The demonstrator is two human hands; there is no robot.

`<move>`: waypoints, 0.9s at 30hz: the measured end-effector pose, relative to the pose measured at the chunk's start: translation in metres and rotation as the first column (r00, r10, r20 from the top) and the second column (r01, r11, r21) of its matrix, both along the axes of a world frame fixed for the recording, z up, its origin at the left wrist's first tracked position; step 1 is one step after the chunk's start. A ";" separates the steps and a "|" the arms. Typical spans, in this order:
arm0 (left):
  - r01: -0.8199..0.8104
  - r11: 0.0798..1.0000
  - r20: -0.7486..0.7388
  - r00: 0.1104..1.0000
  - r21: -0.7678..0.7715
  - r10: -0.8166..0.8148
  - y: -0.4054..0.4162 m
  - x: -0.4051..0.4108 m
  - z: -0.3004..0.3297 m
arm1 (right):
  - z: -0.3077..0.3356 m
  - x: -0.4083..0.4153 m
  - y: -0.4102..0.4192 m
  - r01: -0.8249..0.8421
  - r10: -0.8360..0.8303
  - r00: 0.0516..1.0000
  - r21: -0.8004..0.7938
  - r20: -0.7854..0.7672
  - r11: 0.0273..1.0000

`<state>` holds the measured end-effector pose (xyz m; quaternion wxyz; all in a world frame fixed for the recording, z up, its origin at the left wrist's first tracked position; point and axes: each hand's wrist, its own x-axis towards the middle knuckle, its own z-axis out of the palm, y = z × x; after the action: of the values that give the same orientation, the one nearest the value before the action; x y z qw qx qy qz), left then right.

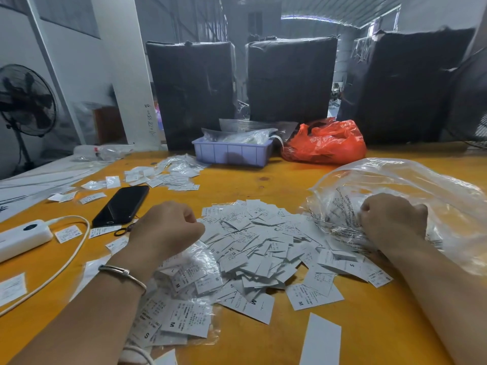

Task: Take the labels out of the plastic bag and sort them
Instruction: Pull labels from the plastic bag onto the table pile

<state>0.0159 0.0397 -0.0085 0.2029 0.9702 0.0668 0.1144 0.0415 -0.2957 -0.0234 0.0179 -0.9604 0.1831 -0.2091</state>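
Your right hand (pixel 392 219) has its grip clamped on the crumpled mouth of the clear plastic bag (pixel 411 196), which lies on the right side of the yellow bench (pixel 276 177). Your left hand (pixel 168 227) is curled into a fist over the left edge of the heap; you cannot tell from here whether that grip pinches anything. The loose white labels (pixel 261 246) lie in a wide pile between your two hands, spilling from the bag's opening, with S and M size marks showing. A smaller scatter of labels (pixel 168 175) lies farther back on the left. Beside your left hand sit a black phone (pixel 122 205) and a white power bank (pixel 22 238) with its cable. At the back stand a lilac tray (pixel 232 152) and a red bag (pixel 326 143).
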 end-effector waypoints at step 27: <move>0.418 0.824 0.195 0.908 -0.382 -0.370 -0.029 -0.012 -0.004 | 0.014 -0.028 0.062 -0.476 0.526 0.699 0.864 0.485 -0.164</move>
<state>0.0039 0.0104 -0.0126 0.4270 0.8892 -0.1241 0.1076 0.0133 -0.2338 -0.0098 0.7203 -0.6838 -0.1163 0.0107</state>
